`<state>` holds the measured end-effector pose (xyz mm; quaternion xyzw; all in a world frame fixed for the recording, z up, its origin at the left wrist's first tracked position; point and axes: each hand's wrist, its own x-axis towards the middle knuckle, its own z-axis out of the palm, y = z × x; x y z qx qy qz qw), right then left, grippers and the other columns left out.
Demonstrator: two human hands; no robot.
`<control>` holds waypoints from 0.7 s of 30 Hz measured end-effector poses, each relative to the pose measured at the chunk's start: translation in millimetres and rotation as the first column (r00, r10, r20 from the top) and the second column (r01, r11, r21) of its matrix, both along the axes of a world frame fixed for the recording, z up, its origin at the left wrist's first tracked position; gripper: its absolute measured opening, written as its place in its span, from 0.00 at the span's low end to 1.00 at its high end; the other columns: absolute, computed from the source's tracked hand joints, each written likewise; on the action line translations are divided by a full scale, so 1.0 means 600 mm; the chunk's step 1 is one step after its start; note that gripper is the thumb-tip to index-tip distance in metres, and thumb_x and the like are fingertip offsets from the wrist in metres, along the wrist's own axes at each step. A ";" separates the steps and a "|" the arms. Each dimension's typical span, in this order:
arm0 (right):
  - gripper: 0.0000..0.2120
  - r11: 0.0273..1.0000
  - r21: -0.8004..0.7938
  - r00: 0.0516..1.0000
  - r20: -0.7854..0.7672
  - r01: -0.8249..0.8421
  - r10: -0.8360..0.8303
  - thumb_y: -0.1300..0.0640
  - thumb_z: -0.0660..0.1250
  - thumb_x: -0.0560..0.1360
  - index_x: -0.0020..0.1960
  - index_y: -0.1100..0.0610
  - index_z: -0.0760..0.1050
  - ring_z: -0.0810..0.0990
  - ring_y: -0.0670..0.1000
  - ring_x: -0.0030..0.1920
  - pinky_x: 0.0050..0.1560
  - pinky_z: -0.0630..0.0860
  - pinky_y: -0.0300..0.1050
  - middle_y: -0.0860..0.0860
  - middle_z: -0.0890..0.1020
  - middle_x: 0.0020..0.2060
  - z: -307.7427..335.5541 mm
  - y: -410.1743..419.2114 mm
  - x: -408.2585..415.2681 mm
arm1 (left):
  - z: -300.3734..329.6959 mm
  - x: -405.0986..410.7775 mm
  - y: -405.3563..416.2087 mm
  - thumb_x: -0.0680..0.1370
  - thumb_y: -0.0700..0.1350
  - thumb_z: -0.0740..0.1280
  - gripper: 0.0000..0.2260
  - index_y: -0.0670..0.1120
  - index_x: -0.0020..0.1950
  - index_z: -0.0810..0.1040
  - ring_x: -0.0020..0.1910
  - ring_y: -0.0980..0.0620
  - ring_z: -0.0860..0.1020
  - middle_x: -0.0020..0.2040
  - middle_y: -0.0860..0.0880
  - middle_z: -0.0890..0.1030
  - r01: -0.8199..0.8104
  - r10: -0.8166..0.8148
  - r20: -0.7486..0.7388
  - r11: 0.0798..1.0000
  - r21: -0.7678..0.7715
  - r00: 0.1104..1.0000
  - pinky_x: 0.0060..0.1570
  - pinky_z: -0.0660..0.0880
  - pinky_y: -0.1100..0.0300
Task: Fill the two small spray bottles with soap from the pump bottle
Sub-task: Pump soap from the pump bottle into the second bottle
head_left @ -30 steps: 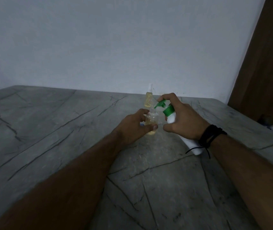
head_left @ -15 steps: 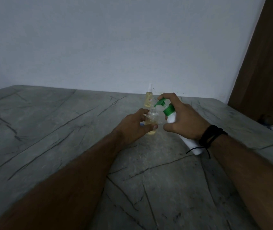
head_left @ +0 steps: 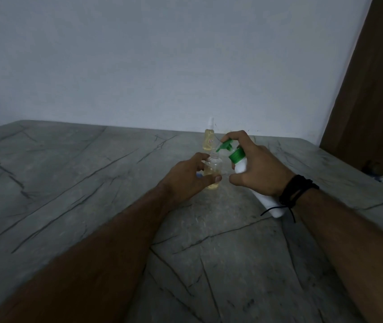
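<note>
a small clear plastic spray bottle (head_left: 212, 170) is stood upright on a grey stone-look table (head_left: 69, 183), near the middle of the scene. its cap is off, so the ribbed, threaded neck is left open at the top, and its rounded lower body is partly filled with pale yellow liquid. the bottle is gripped by the left hand (head_left: 186, 180), with the fingers curled round the far side and the thumb laid across the near side.

a white pump bottle (head_left: 241, 165), smooth and cylindrical, is held in the right hand (head_left: 255, 169) just to the right of the open bottle. it is tilted, with its base pointed toward the near right and its green ribbed collar and green pump head (head_left: 226, 145) turned to the far left. the tip of the green spout is placed right over the open neck. the fingers are wrapped round the white body, and one finger is arched over the top of the pump head. a black corded bracelet (head_left: 299, 191) is worn on the right wrist, with loose ends hanging down.

a second small spray bottle (head_left: 209, 141) is seen farther back, upright, capped with a slim white sprayer and filled with yellow liquid. the table surface is matt and crossed by dark crack-like veins. a plain pale wall (head_left: 162, 54) is set behind it, and a brown wooden panel (head_left: 372, 89) stands at the far right.
</note>
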<state>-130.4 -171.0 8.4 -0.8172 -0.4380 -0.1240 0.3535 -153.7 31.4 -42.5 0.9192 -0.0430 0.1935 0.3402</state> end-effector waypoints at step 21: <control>0.35 1.000 -0.001 1.000 0.000 0.000 0.000 0.65 0.74 0.65 0.67 0.48 0.66 0.79 0.45 0.35 0.34 0.74 0.33 0.44 0.79 0.37 0.001 0.000 -0.001 | 0.000 0.000 0.001 0.71 0.62 0.70 0.30 0.53 0.69 0.66 0.51 0.59 0.72 0.63 0.51 0.77 0.008 -0.008 0.009 1.000 0.004 1.000 0.44 0.66 0.67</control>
